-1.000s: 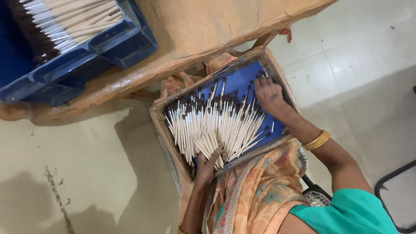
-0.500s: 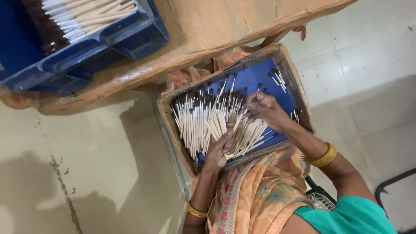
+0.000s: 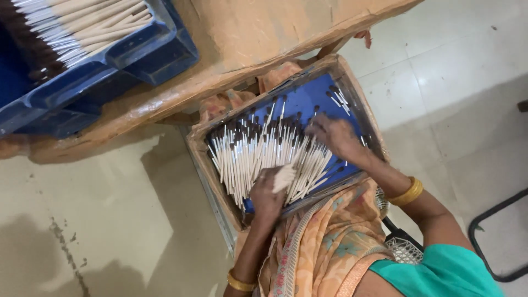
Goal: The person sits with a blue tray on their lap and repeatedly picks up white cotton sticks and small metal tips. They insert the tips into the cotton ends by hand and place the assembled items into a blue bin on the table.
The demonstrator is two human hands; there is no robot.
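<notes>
Shallow tray [image 3: 352, 93] with blue floor sits on the lap, near edge of wooden surface [image 3: 258, 38]. Pale dark-tipped sticks [image 3: 247, 157] fanned across it. Left hand [image 3: 267, 190] curled over the near stick ends, pinching a small bunch. Right hand [image 3: 335, 137] flat, fingers spread on sticks at right. Best to keep tips aligned, sweep lightly, tray level. Blue crate [image 3: 137, 55] far left holds more.

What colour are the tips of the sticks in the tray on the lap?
Dark brown tips on pale cream sticks, lying in the blue-lined tray; the head view shows it.
</notes>
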